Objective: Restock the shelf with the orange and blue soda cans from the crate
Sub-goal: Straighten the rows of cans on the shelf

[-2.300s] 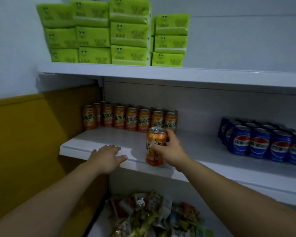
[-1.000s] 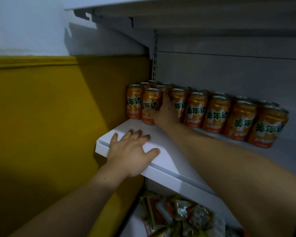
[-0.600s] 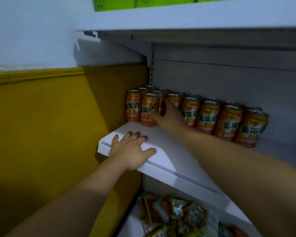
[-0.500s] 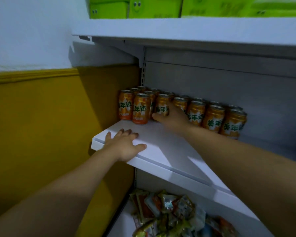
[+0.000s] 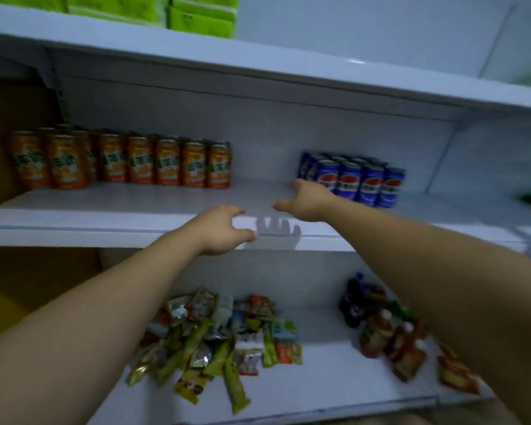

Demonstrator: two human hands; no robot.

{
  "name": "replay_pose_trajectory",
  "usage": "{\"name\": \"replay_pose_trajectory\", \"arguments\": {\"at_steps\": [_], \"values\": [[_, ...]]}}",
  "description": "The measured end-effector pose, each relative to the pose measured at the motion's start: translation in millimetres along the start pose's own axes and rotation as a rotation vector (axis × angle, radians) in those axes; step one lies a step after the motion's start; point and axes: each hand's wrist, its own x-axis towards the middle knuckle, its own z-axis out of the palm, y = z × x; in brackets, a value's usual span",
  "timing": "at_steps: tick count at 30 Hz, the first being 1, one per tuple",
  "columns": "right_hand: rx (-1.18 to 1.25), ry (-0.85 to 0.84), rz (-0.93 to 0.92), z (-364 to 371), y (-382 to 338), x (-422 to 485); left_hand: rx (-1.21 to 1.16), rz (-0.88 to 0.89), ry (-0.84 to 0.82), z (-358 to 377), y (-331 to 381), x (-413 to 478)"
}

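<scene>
Several orange soda cans (image 5: 120, 162) stand in a row at the back left of the white middle shelf (image 5: 135, 207). A cluster of blue soda cans (image 5: 354, 179) stands further right on the same shelf. My left hand (image 5: 223, 230) rests at the shelf's front edge with loosely curled fingers and holds nothing. My right hand (image 5: 308, 199) hovers over the shelf just left of the blue cans, fingers relaxed and empty. No crate is in view.
Green packs (image 5: 196, 13) sit on the top shelf (image 5: 258, 65). The lower shelf (image 5: 334, 381) holds a heap of snack packets (image 5: 218, 338), dark bottles (image 5: 354, 302) and more packets at the right. A yellow wall panel (image 5: 19, 286) borders the left side.
My right hand let go of the orange can at the left end of the row and swung right toward the blue cans. My left hand slid right along the shelf edge; the view panned right.
</scene>
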Motion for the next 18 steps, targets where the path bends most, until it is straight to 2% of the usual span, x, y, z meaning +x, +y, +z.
{"name": "replay_pose_trajectory", "arguments": {"at_steps": [11,15,18], "values": [[-0.042,0.143,0.456,-59,225,-192,0.149,0.511,-0.275,129,226,-23],[-0.070,0.142,0.678,-57,298,-282,0.212,0.678,-0.399,197,298,-49],[-0.035,0.117,0.815,-39,345,-340,0.247,0.736,-0.534,259,332,-63]]}}
